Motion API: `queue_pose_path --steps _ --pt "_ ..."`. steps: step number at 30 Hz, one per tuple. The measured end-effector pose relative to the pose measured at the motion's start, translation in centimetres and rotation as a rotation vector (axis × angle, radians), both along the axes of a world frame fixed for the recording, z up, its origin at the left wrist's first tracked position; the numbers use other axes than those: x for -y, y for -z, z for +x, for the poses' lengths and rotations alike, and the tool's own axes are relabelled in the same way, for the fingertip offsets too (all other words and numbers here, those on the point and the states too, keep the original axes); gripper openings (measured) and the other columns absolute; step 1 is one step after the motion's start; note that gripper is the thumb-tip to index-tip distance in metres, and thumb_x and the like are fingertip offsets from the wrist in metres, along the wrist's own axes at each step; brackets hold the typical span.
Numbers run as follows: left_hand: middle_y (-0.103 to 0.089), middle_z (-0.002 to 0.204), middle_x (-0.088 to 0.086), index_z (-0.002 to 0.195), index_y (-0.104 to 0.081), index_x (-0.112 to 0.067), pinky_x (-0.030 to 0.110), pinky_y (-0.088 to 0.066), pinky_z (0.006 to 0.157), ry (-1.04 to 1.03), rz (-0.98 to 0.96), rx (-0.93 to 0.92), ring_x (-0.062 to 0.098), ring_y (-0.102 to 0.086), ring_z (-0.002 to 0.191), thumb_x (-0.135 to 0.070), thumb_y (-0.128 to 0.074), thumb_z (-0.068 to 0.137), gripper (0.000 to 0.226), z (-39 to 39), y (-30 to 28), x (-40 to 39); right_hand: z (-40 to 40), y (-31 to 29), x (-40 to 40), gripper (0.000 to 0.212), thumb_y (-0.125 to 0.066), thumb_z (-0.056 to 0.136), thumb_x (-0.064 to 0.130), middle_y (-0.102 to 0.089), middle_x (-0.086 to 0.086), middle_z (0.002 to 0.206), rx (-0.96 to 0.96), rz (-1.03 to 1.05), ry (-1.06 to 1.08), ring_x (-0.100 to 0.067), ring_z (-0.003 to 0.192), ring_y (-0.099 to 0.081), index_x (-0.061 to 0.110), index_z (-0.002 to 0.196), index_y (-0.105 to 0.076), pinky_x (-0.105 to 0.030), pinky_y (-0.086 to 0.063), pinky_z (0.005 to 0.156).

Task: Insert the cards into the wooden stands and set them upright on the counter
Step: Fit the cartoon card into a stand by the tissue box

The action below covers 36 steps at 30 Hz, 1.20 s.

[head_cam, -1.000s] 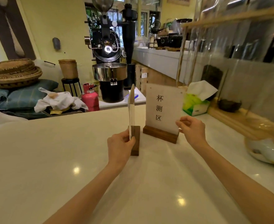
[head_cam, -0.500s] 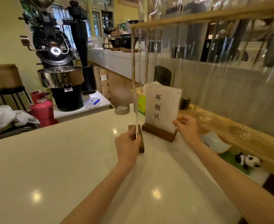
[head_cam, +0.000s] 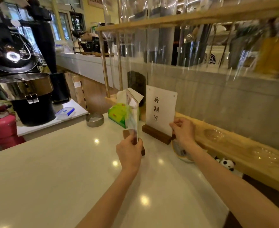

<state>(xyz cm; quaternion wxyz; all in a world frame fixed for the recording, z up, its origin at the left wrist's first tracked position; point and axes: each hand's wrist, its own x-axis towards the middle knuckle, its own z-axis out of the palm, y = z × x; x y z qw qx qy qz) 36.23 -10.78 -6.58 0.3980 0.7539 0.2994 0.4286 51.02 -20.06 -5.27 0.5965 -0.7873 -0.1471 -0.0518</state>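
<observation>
A white card with three printed characters (head_cam: 160,109) stands upright in a dark wooden stand (head_cam: 156,134) on the pale counter (head_cam: 69,170). My right hand (head_cam: 183,130) pinches that card's lower right corner at the stand's end. To its left, a clear acrylic card (head_cam: 133,111) stands nearly edge-on to me. My left hand (head_cam: 129,153) grips its lower part and hides most of its wooden stand (head_cam: 142,152). I cannot tell how deep the clear card sits in the slot.
A green tissue box (head_cam: 117,115) and a round metal ashtray (head_cam: 94,119) sit behind the cards. A wooden ledge (head_cam: 234,152) runs along the right with a small dish and a panda figure (head_cam: 226,163). A coffee roaster (head_cam: 21,86) and pink gas cylinder (head_cam: 2,129) stand at left.
My view has swung right and closer to the counter's back. The clear card has turned a little, showing more of its face. Both hands keep their holds.
</observation>
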Motion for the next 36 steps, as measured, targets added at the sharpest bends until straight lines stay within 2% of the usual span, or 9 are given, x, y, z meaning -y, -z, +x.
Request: queue_pose_path --steps 3,9,16,19,22,26,28,32,36 --pt "-0.073 0.089 0.019 0.112 -0.06 -0.009 0.041 -0.056 0.077 0.013 -0.008 0.006 0.027 -0.066 0.074 -0.012 -0.063 0.077 0.035 1.6 0.0 0.7 0.2 0.0 0.0 0.013 -0.063 0.081 0.01 -0.065 -0.011 0.077 0.009 -0.019 0.017 -0.026 0.073 -0.062 0.015 0.07 -0.058 -0.039 -0.054 0.068" --pt "-0.071 0.104 0.015 0.119 -0.054 -0.013 0.031 -0.05 0.081 0.011 -0.055 0.016 0.024 -0.065 0.087 -0.015 -0.063 0.079 0.042 4.5 0.2 1.9 0.6 0.4 -0.1 0.004 -0.064 0.081 0.014 -0.065 -0.007 0.077 0.066 -0.054 0.025 -0.023 0.076 -0.062 0.011 0.078 -0.062 -0.037 -0.053 0.069" --pt "-0.069 0.107 0.017 0.125 -0.048 -0.012 0.035 -0.049 0.082 -0.033 -0.05 0.016 0.027 -0.064 0.089 -0.017 -0.062 0.08 0.049 6.4 0.5 3.1 0.7 0.6 0.2 0.003 -0.064 0.081 0.014 -0.068 -0.01 0.085 0.044 -0.032 -0.019 -0.023 0.079 -0.063 0.012 0.082 -0.062 -0.043 -0.056 0.074" --pt "-0.066 0.113 0.017 0.128 -0.045 -0.011 0.033 -0.05 0.082 -0.027 -0.078 0.037 0.025 -0.063 0.094 -0.017 -0.061 0.081 0.05 6.8 0.5 3.7 0.6 0.3 0.3 0.012 -0.063 0.081 0.014 -0.068 -0.011 0.095 -0.006 -0.044 -0.055 -0.023 0.086 -0.062 0.009 0.092 -0.062 -0.04 -0.055 0.077" --pt "-0.065 0.116 0.016 0.129 -0.043 -0.014 0.033 -0.05 0.085 -0.004 -0.061 0.028 0.025 -0.063 0.097 -0.019 -0.061 0.082 0.051 6.8 0.8 3.5 -0.2 -0.3 0.4 0.03 -0.06 0.083 0.012 -0.06 -0.001 0.1 -0.007 -0.015 -0.05 -0.016 0.091 -0.056 0.008 0.111 -0.053 -0.03 -0.051 0.075" --pt "-0.065 0.116 0.014 0.129 -0.042 -0.015 0.037 -0.053 0.086 0.069 0.006 -0.033 0.025 -0.064 0.096 -0.024 -0.065 0.079 0.056 6.3 0.9 2.1 -2.1 -2.5 0.6 0.015 -0.055 0.085 0.009 -0.058 0.004 0.084 0.32 0.172 0.084 -0.008 0.074 -0.055 0.009 0.1 -0.059 -0.009 -0.045 0.069" --pt "-0.064 0.117 0.011 0.128 -0.044 -0.016 0.035 -0.055 0.081 0.145 0.052 -0.072 0.021 -0.065 0.092 -0.026 -0.067 0.077 0.057 5.8 0.9 1.2 -2.8 -3.5 0.5 0.013 -0.054 0.087 0.013 -0.062 0.001 0.081 0.413 0.199 -0.04 -0.009 0.072 -0.059 0.009 0.095 -0.062 -0.012 -0.048 0.065" --pt "-0.064 0.109 0.004 0.124 -0.048 -0.019 0.029 -0.05 0.075 0.252 0.165 -0.323 0.017 -0.059 0.089 -0.034 -0.071 0.069 0.061 4.5 1.2 -0.8 -3.6 -4.1 -0.6 0.028 -0.058 0.086 0.025 -0.064 0.004 0.099 0.327 0.01 -0.312 0.001 0.078 -0.059 0.01 0.109 -0.06 -0.009 -0.051 0.06" --pt "-0.059 0.116 0.005 0.118 -0.052 -0.019 0.033 -0.048 0.085 0.288 0.243 -0.54 0.021 -0.054 0.103 -0.034 -0.065 0.074 0.048 3.6 1.5 -1.6 -3.6 -3.3 -0.9 0.026 -0.058 0.086 0.019 -0.067 -0.007 0.113 0.301 -0.067 -0.249 -0.008 0.09 -0.061 0.008 0.11 -0.061 -0.01 -0.05 0.062"
